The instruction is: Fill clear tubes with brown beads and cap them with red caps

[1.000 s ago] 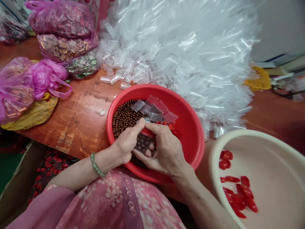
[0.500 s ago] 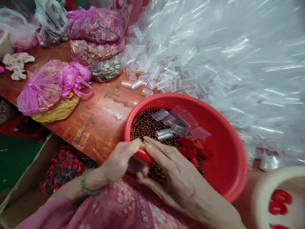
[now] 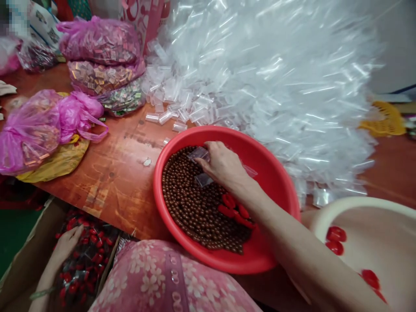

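Note:
My right hand (image 3: 224, 164) reaches into a red basin (image 3: 290, 208), its thumb and fingers closing around a clear plastic tube (image 3: 198, 153). Another clear tube (image 3: 203, 180) lies just below the thumb on a bed of brown beads (image 3: 195, 212). Red plastic caps (image 3: 229, 200) rest on the beads under my right forearm. At the lower left, my left hand (image 3: 67, 243) is over a cardboard box (image 3: 22, 264) of red-capped clear containers (image 3: 86, 268). Its fingers look loosely stretched, and no held thing shows in them.
A large heap of clear plastic tubes (image 3: 266, 73) covers the table behind the basin. Pink bags of small pieces (image 3: 100, 43) are stacked at the back left. A cream tub (image 3: 364, 206) with red caps stands at right, and a yellow basket (image 3: 385, 119) lies behind it.
Both hands were together on a red-capped container at the basin's near rim. They have parted: left down to the box, right forward to the tubes. The view has shifted right.

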Demonstrator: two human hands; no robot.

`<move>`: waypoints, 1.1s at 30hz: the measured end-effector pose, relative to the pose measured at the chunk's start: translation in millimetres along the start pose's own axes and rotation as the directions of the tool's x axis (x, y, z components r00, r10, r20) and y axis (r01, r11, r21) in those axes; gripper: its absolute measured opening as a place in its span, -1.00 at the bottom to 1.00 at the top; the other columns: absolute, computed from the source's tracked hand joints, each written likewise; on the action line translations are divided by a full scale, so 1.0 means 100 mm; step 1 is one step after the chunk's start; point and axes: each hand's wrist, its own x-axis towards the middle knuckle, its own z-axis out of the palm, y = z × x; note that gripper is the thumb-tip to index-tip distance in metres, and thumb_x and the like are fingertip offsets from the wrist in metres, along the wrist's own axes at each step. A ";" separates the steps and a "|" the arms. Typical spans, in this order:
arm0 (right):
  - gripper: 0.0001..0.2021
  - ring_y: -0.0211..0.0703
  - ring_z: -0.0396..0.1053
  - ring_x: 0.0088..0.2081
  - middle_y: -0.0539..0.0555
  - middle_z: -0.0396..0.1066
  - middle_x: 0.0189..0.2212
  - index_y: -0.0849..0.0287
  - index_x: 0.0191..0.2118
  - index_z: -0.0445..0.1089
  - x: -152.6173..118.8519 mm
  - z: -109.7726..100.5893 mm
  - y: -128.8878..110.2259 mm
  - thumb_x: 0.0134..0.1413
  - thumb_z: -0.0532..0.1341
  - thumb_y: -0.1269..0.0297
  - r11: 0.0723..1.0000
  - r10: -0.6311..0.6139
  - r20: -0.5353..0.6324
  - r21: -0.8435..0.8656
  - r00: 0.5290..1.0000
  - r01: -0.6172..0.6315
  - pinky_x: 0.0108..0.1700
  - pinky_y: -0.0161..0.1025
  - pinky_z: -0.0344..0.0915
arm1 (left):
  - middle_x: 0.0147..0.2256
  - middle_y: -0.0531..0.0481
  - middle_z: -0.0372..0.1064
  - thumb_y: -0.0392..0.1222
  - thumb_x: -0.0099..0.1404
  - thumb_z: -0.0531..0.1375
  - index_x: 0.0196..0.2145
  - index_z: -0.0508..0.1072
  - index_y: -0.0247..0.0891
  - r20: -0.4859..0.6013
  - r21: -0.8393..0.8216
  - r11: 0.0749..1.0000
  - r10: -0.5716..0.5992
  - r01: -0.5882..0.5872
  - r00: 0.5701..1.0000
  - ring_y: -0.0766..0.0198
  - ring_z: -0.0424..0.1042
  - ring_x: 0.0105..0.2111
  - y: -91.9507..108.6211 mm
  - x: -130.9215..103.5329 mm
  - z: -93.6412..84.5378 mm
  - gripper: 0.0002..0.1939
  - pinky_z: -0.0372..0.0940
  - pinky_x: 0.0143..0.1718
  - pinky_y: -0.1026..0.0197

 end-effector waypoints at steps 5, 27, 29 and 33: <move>-0.66 0.11 0.45 -0.04 0.27 0.47 -0.06 0.24 0.05 0.35 0.13 0.09 -0.04 0.17 0.20 0.28 0.998 -0.031 0.066 -0.056 0.997 0.034 -0.10 -0.11 0.35 | -0.17 -0.20 0.58 0.19 0.14 0.08 -0.18 0.53 -0.31 -0.056 0.020 0.996 -0.090 0.091 0.994 -0.16 0.49 -0.01 -0.24 0.21 0.33 -0.46 0.34 0.03 -0.02; -0.62 0.06 0.48 -0.12 0.24 0.51 -0.13 0.31 -0.02 0.43 -0.28 0.22 -0.20 0.10 0.25 0.19 0.881 -0.469 0.418 0.285 0.778 0.378 -0.07 -0.12 0.35 | 0.04 -0.16 0.36 -0.07 0.37 0.18 0.07 0.36 -0.29 -0.169 0.121 0.957 -0.240 0.262 0.956 0.11 0.42 -0.03 -0.16 0.33 0.96 -0.61 0.40 -0.03 -0.06; -0.64 -0.01 0.48 -0.23 0.14 0.54 -0.22 0.24 -0.09 0.46 -0.33 0.24 -0.16 0.04 0.29 0.12 0.844 -0.487 0.418 0.452 0.767 0.289 -0.18 -0.15 0.36 | 0.04 -0.16 0.36 -0.07 0.37 0.18 0.07 0.36 -0.29 -0.173 0.117 0.958 -0.239 0.261 0.955 0.11 0.43 -0.04 -0.17 0.29 0.97 -0.62 0.40 -0.04 -0.06; -0.56 -0.12 0.45 -0.38 0.01 0.53 -0.38 0.18 -0.13 0.46 -0.33 0.28 -0.12 -0.10 0.36 0.00 0.680 -0.464 0.550 0.724 0.695 -0.119 -0.33 -0.20 0.35 | 0.03 -0.15 0.37 -0.07 0.36 0.18 0.06 0.37 -0.30 -0.174 0.080 0.968 -0.223 0.239 0.959 0.12 0.43 -0.04 -0.14 0.20 0.99 -0.63 0.40 -0.04 -0.05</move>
